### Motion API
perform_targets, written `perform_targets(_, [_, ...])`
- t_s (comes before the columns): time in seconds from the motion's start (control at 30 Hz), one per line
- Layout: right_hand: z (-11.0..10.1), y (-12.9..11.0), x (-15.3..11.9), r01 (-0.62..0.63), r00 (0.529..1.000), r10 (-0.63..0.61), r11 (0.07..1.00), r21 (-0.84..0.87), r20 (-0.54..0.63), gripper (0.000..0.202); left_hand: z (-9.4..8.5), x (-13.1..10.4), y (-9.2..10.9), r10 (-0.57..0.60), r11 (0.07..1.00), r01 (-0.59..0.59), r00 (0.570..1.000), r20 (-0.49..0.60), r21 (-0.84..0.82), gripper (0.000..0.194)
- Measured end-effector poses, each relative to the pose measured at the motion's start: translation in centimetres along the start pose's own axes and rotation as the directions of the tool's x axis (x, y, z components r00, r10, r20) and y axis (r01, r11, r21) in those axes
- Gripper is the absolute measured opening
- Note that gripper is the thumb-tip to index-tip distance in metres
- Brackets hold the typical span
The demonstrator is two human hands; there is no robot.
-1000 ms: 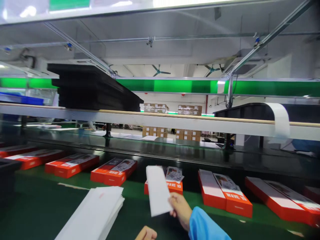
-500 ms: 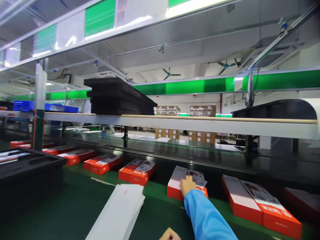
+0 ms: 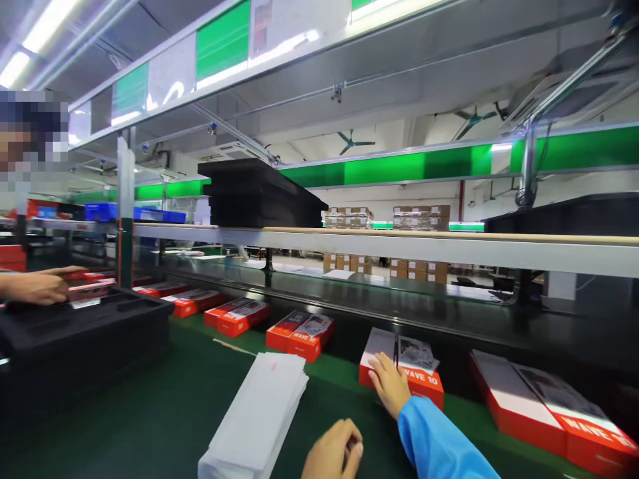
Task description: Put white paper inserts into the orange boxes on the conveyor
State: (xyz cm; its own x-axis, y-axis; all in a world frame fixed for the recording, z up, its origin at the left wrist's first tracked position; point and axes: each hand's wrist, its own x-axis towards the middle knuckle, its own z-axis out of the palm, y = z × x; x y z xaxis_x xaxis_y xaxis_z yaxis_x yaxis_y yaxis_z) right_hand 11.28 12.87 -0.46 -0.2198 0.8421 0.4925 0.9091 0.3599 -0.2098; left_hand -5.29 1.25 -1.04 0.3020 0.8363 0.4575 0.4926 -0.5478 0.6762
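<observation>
My right hand [image 3: 390, 384], in a blue sleeve, rests with fingers spread on the near edge of an open orange box [image 3: 402, 365] on the green belt [image 3: 150, 412]. A white sheet [image 3: 379, 344] and a printed leaflet [image 3: 417, 354] lie in that box. My left hand [image 3: 332, 454] sits low at the bottom edge, fingers loosely curled, holding nothing, just right of a stack of white sheets [image 3: 259, 416].
More open orange boxes [image 3: 549, 406] run along the belt on both sides. A stack of black foam trays [image 3: 74, 332] stands at the left, with a co-worker's hand [image 3: 34, 286] on it. More black trays [image 3: 259, 194] sit on the shelf above.
My right hand carried a white sheet to the orange box and laid it inside; it now rests on the box edge, holding nothing. My left hand has come further into view. The view swung left.
</observation>
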Motion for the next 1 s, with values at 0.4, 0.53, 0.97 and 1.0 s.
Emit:
perform_targets(0.4, [3.9,-12.8,-6.0,-0.087,0.986,-0.11,0.289,0.953,0.123,0.038,-12.2,-2.7,0.0,-0.576,0.244,0.674,0.679,-0.455,0.698,0.027])
perform_targets(0.53, [5.1,-15.0,-5.3,-0.218,0.971,-0.072,0.102,0.97,0.226,0.07,-9.7,-2.2,0.0,-0.46,0.327,0.552,0.802,-0.381,0.767,0.023])
perform_targets(0.97, [3.3,-13.2,-5.8,-0.275,0.961,-0.128,-0.523,0.807,0.245,0.051,-9.0,-1.8,-1.4,-0.197,0.892,0.356,0.861,-0.468,0.28,0.059])
perform_targets(1.0, [3.0,-13.2,-5.8,-0.278,0.96,-0.119,-0.522,0.806,0.254,0.05,-9.0,-1.7,-1.5,-0.205,0.905,0.351,0.855,-0.476,0.241,0.06])
